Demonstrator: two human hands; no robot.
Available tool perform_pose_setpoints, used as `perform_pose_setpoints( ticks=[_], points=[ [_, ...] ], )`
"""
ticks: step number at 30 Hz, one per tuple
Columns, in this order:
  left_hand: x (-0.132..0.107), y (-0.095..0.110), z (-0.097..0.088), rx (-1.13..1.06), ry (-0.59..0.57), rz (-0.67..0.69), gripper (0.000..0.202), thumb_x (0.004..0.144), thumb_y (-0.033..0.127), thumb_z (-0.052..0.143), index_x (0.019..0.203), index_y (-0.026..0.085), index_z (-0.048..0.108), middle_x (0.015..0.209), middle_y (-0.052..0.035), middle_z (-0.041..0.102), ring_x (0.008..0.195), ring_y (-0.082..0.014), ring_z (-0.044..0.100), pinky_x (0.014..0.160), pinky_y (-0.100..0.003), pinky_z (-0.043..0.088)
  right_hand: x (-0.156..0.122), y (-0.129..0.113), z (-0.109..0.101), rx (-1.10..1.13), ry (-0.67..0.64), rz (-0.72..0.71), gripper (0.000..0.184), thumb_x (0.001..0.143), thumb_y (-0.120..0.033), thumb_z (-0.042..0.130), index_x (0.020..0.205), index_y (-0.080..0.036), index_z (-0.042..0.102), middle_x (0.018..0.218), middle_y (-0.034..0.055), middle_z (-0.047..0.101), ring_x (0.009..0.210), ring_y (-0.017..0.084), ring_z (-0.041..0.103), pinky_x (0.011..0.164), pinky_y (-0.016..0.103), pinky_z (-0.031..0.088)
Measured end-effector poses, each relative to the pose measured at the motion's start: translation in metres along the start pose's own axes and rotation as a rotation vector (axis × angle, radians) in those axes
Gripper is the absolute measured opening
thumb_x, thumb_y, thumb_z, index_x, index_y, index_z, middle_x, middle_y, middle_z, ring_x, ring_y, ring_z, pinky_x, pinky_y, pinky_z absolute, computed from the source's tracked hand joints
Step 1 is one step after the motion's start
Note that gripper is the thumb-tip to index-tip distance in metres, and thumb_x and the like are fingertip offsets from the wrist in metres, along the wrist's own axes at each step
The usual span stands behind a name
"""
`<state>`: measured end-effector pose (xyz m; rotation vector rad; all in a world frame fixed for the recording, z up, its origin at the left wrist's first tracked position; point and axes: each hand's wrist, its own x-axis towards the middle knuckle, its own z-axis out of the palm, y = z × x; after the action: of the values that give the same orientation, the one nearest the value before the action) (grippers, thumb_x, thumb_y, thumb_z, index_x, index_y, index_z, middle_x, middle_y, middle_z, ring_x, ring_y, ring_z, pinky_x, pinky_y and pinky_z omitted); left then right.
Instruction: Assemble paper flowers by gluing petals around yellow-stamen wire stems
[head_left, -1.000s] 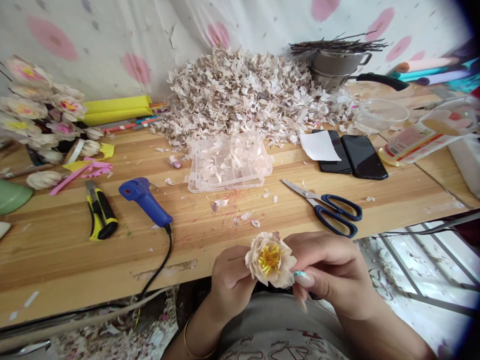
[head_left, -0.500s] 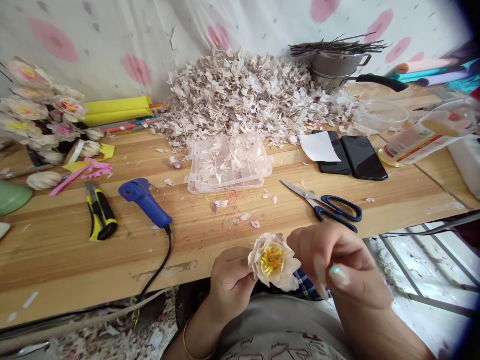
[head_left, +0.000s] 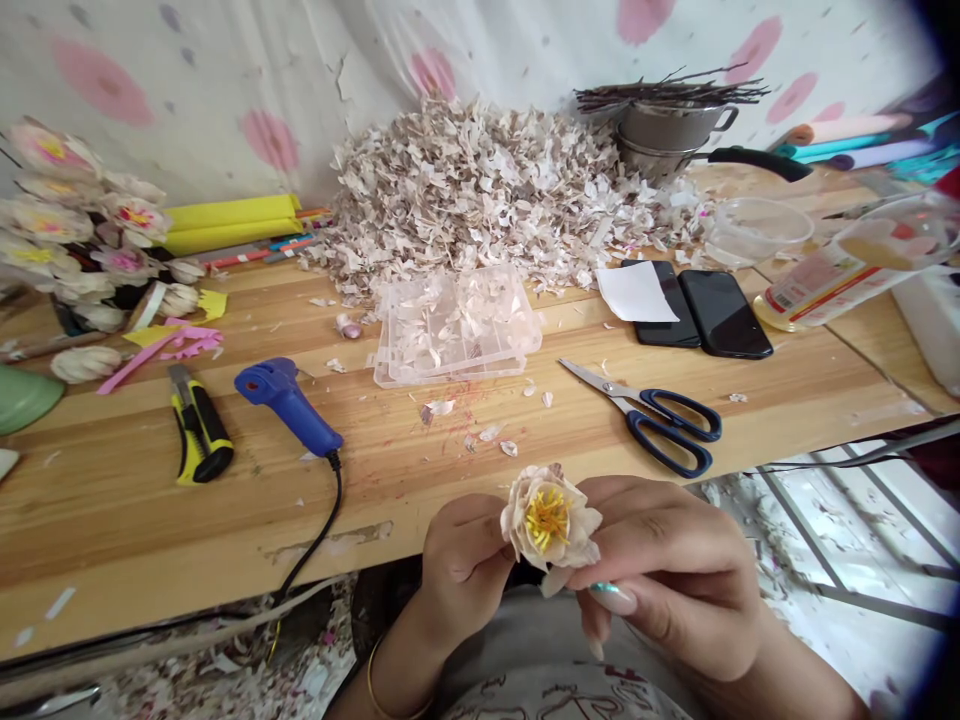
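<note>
My left hand (head_left: pixel 465 565), with a gold bangle on the wrist, grips the base of a handmade cream-petalled flower (head_left: pixel 551 520) with a yellow stamen centre. My right hand (head_left: pixel 667 570) presses in from the right, its curled fingers against the lower petals. The flower's stem and base are hidden inside my fingers. A blue hot glue gun (head_left: pixel 289 405) lies on the wooden table (head_left: pixel 187 520) to the left of my hands, and steel scissors with navy handles (head_left: pixel 645 420) lie beyond them.
A large heap of cream petals (head_left: pixel 480 200) rises at the back, with a clear compartment box (head_left: pixel 456 325) in front. Finished flowers (head_left: pixel 82 220) stand at left beside a yellow-black utility knife (head_left: pixel 199 430). Phones (head_left: pixel 724 313) and a twig-topped pot (head_left: pixel 667 125) lie right.
My right hand has come down from its raised position and closed against the flower's right side. The flower has shifted slightly, and my left hand still grips it.
</note>
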<state>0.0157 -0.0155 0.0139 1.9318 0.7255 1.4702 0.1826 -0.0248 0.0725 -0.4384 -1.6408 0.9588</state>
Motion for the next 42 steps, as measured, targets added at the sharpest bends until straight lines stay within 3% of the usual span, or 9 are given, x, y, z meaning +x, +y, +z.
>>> perform_pose_setpoints(
  ticks=[8,16,23,28,33,36,39,42],
  points=[
    [0.000,-0.001,-0.001,0.024,-0.013,-0.002,0.008,0.090,0.029,0.064,0.092,0.029,0.072,0.057,0.0026,0.065,0.047,-0.0152,0.058,0.044,-0.025,0.044,-0.005,0.003,0.003,0.183,0.016,0.125,0.020,0.096,-0.021,0.056,0.110,-0.018,0.071,0.058,-0.0007,0.069,0.052,0.008,0.064,0.069,0.023,0.055],
    [-0.001,-0.002,-0.002,0.070,-0.038,0.002,0.018,0.090,0.010,0.056,0.083,0.023,0.066,0.060,0.0024,0.064,0.051,-0.0140,0.059,0.047,-0.023,0.046,-0.010,0.008,0.000,0.194,-0.025,0.075,0.021,0.096,-0.029,0.056,0.101,-0.018,0.073,0.052,-0.0013,0.066,0.052,0.008,0.062,0.062,0.018,0.051],
    [0.008,0.005,-0.002,0.091,-0.037,0.060,0.017,0.090,0.011,0.056,0.078,0.022,0.061,0.059,0.0035,0.063,0.049,-0.0120,0.058,0.047,-0.021,0.045,-0.008,0.009,-0.005,0.141,-0.013,0.078,0.022,0.094,-0.021,0.057,0.108,-0.016,0.073,0.056,0.0047,0.069,0.057,0.013,0.062,0.060,0.023,0.050],
    [0.011,0.006,-0.002,0.084,-0.021,0.048,0.021,0.090,0.014,0.061,0.070,0.022,0.062,0.053,0.0043,0.061,0.043,-0.0111,0.055,0.043,-0.020,0.042,-0.005,0.009,-0.002,0.270,0.005,0.147,0.026,0.093,-0.018,0.059,0.116,-0.020,0.072,0.059,0.0021,0.069,0.056,0.011,0.064,0.061,0.022,0.053],
    [0.011,0.010,0.002,-0.198,-0.093,-0.155,0.020,0.095,0.023,0.057,0.083,0.021,0.073,0.063,0.0008,0.072,0.053,-0.0118,0.066,0.053,-0.019,0.051,-0.005,0.011,-0.001,0.463,0.016,0.326,0.032,0.095,-0.015,0.056,0.121,-0.029,0.069,0.064,-0.0022,0.066,0.050,0.006,0.062,0.050,0.016,0.048],
    [0.011,0.011,0.004,-0.388,-0.089,-0.350,0.029,0.096,0.031,0.056,0.077,0.018,0.074,0.057,-0.0004,0.069,0.049,-0.0114,0.063,0.052,-0.019,0.053,-0.006,0.015,-0.003,0.435,0.018,0.266,0.030,0.093,-0.021,0.061,0.121,-0.026,0.068,0.064,-0.0013,0.067,0.054,0.010,0.064,0.056,0.021,0.053],
    [0.009,0.009,0.005,-0.594,-0.042,-0.526,0.030,0.093,0.035,0.060,0.074,0.016,0.071,0.056,-0.0013,0.069,0.045,-0.0114,0.062,0.047,-0.019,0.052,-0.005,0.018,-0.008,0.373,0.108,0.165,0.016,0.091,-0.029,0.064,0.102,-0.022,0.073,0.060,-0.0018,0.064,0.048,0.009,0.058,0.051,0.022,0.048],
    [0.007,0.004,0.006,-0.731,0.009,-0.607,0.027,0.092,0.034,0.063,0.074,0.015,0.070,0.058,-0.0009,0.069,0.048,-0.0106,0.063,0.048,-0.018,0.052,0.006,0.020,-0.016,0.273,0.253,0.260,0.019,0.093,-0.033,0.061,0.080,-0.021,0.069,0.053,-0.0048,0.056,0.041,0.006,0.047,0.042,0.019,0.036]
  ],
)
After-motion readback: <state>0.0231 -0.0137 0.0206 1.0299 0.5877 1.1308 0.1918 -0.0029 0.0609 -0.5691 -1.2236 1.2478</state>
